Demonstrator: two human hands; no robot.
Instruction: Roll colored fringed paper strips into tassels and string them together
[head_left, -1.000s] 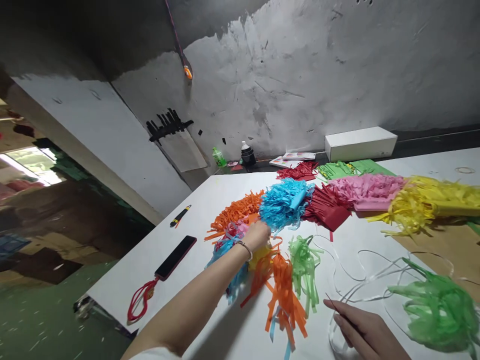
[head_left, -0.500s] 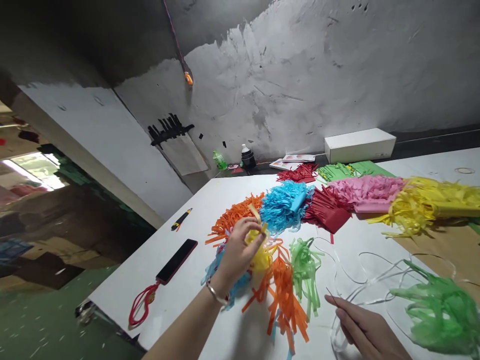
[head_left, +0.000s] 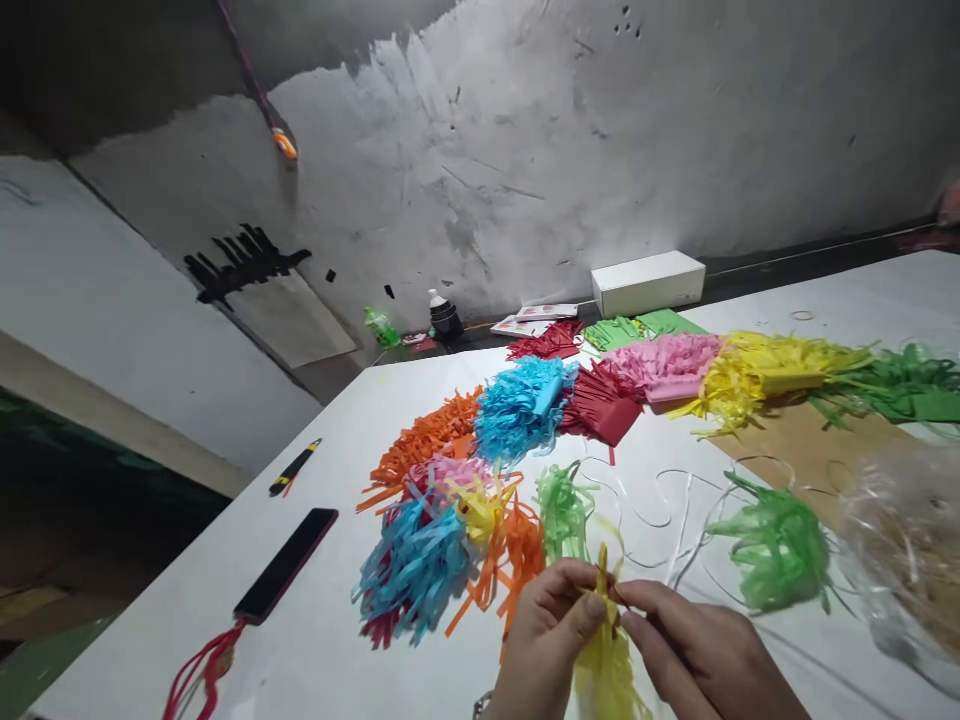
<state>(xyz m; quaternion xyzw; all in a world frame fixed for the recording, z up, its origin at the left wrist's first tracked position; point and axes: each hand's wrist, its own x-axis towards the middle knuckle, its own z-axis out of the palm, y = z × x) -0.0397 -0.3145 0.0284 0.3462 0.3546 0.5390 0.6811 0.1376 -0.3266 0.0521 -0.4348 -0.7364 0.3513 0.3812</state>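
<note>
My left hand is closed around the top of a yellow paper tassel, whose strips hang down below the fingers. My right hand meets it there, its thumb and index finger pinching a thin needle that is mostly hidden by the fingers. White string loops over the table behind my right hand. A light green tassel and an orange tassel lie just beyond my left hand. To the right lies a green tassel beside the string.
Blue tassels lie left of centre. Fringed bundles in orange, blue, red, pink and yellow run across the table. A phone and a cutter lie left. A clear plastic bag sits right.
My left hand has picked up a yellow tassel from the pile and brought it down and right to my right hand. The view has turned to the right.
</note>
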